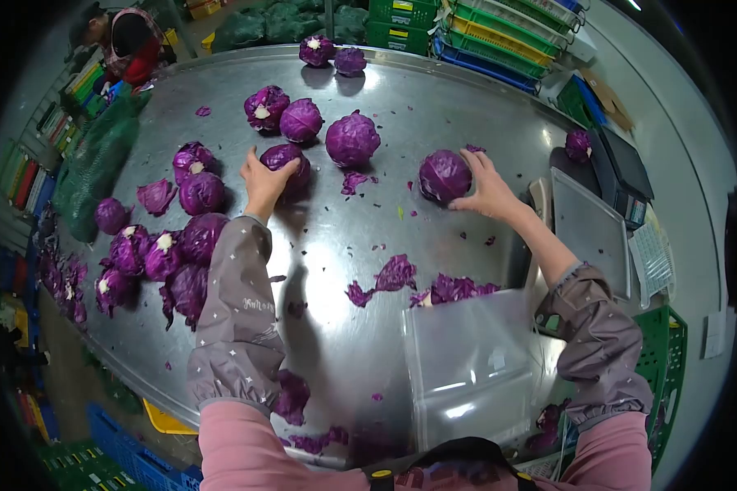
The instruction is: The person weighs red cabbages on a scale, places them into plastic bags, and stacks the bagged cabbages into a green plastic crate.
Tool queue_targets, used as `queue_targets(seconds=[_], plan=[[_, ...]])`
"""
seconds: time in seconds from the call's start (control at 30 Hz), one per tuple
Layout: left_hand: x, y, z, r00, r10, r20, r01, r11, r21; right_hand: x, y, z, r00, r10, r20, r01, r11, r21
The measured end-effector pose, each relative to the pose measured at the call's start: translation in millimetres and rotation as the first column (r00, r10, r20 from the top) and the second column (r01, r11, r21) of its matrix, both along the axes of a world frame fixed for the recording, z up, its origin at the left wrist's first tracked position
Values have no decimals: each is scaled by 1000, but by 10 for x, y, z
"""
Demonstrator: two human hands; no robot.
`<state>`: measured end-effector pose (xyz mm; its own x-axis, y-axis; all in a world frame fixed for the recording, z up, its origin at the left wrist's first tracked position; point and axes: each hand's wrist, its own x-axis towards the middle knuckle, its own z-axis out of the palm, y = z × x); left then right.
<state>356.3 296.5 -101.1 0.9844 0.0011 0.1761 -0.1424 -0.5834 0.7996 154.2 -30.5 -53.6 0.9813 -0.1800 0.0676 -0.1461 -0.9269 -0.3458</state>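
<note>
Left hand point(264, 182) gripping one red cabbage point(289, 158), right hand point(490, 190) cupping another cabbage point(444, 175)

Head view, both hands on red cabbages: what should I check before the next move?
1. Left hand wrapped round the near cabbage: ok.
2. Right hand gripping the lone cabbage: cannot tell, its fingers lie against the side.
3. Steel table between the hands: ok, only leaf scraps.
4. Bag stack lying flat at the front edge: ok.
5. Grey tray by the right forearm with nothing on it: ok.
6. Other person away from both hands: ok, at the far corner.
</note>
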Motion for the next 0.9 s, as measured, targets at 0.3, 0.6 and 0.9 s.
queue_targets(seconds=[0.3, 0.6, 0.9], plan=[[161, 112, -199, 957, -207, -202, 126, 926, -355, 301, 117, -413, 920, -338, 196, 254, 898, 358], [-964, -579, 479, 603, -722, -340, 109, 497, -861, -799, 113, 226, 767, -641, -39, 47, -4, 999], [-2578, -2209, 1195, 428, -872, -237, 505, 449, -737, -2552, -839, 641, 587, -732, 347, 529, 671, 519]])
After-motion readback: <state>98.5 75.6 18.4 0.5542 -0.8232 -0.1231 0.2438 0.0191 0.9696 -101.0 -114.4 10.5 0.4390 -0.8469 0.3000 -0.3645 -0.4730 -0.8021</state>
